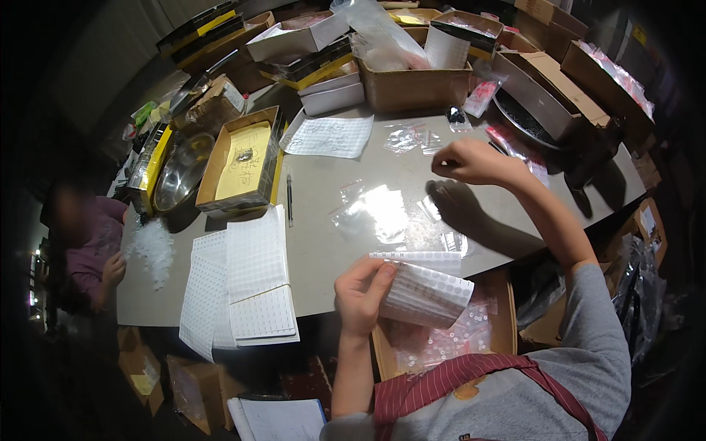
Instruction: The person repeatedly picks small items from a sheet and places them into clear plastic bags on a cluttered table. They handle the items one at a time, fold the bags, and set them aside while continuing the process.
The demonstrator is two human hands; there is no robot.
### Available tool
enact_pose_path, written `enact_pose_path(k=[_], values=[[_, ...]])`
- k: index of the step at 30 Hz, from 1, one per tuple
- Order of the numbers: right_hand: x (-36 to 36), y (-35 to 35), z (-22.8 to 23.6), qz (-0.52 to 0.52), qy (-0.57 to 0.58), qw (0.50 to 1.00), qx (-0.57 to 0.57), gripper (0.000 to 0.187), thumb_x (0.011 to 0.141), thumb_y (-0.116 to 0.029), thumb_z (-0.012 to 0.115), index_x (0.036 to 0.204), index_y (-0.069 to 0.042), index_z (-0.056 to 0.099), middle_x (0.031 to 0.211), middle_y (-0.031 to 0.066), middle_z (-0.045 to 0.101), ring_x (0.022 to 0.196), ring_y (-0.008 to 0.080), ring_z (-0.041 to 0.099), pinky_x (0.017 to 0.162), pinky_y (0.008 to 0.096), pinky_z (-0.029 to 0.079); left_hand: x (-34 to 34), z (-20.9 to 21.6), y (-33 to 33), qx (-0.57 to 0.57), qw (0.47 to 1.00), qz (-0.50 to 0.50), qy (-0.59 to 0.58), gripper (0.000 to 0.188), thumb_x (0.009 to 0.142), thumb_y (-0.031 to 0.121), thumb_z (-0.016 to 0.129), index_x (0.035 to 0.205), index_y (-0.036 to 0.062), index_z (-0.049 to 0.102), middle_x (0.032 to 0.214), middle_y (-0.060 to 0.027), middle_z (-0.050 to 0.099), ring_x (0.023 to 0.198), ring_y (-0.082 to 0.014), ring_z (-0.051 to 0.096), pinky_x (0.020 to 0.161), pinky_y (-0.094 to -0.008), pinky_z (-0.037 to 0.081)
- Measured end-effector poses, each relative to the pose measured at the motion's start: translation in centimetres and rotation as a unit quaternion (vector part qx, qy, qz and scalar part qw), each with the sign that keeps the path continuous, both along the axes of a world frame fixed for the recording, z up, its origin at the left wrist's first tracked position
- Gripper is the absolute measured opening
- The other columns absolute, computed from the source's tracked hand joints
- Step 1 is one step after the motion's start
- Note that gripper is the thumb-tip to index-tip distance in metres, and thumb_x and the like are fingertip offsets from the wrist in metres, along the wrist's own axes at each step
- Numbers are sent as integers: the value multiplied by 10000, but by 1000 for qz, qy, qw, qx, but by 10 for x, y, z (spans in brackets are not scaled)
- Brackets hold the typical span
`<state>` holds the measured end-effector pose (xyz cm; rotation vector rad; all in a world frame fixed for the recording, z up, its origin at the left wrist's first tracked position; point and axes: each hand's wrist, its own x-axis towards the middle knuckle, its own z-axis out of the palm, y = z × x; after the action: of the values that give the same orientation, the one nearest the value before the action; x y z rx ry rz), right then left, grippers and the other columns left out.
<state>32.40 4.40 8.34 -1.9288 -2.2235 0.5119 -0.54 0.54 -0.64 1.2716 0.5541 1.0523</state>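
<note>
My left hand (360, 300) grips a curled sheet of round white stickers (428, 294) at the table's near edge, thumb on top. My right hand (474, 162) is raised over the right part of the table with its fingers curled in and the fingertips together. Whatever may be between them is too small to make out. Small clear zip bags (382, 213) lie on the table between my hands, some washed out by glare. More small clear bags (412, 138) lie just beyond my right hand. Below the sheet, an open cardboard box (504, 312) holds bags with small round white labels.
Stacked printed sheets (257, 264) and a black pen (290, 200) lie to the left. Behind them stand a yellow-lined box (239, 162) and a metal bowl (182, 170). Cardboard boxes (415, 88) crowd the far edge. Another person (95, 242) sits at the left by a white pile (152, 248).
</note>
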Motion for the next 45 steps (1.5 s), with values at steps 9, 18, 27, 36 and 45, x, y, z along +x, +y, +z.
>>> enact_pose_path(k=[9,18,27,36,45], values=[[-15,-10,-32,16,287,956,-56,371,808,-22,701,1176,-30,654,962,73,673,923,186,647,844,347,524,-2,0,-3,-49,999,6,-23,147,989,87,701,976,-57,730,886,-5,676,828,-84,583,750,-229,444],[-21,-25,-45,2,246,969,33,310,785,-22,694,1085,-19,618,896,106,639,858,217,636,786,360,514,6,7,-1,5,997,21,71,156,967,86,724,968,-69,741,871,-49,703,823,-113,617,746,-257,478],[-52,-46,-47,-18,-130,973,189,305,850,-52,662,1119,-19,524,1051,188,602,991,372,641,839,446,540,8,6,0,52,993,29,104,149,941,72,738,967,-74,741,829,-75,698,773,-134,623,700,-270,480],[-92,-67,-2,151,133,977,76,324,758,12,690,1074,-11,625,1042,169,630,1067,381,620,933,450,514,9,8,-1,91,986,25,137,142,933,93,752,961,-46,753,778,-82,682,701,-148,614,655,-281,472],[-90,-68,-6,143,137,973,121,207,797,-92,711,993,-48,659,975,131,651,937,331,655,822,436,539,9,6,-1,93,984,27,149,153,936,116,756,971,-32,759,781,-82,692,698,-152,618,648,-278,474]])
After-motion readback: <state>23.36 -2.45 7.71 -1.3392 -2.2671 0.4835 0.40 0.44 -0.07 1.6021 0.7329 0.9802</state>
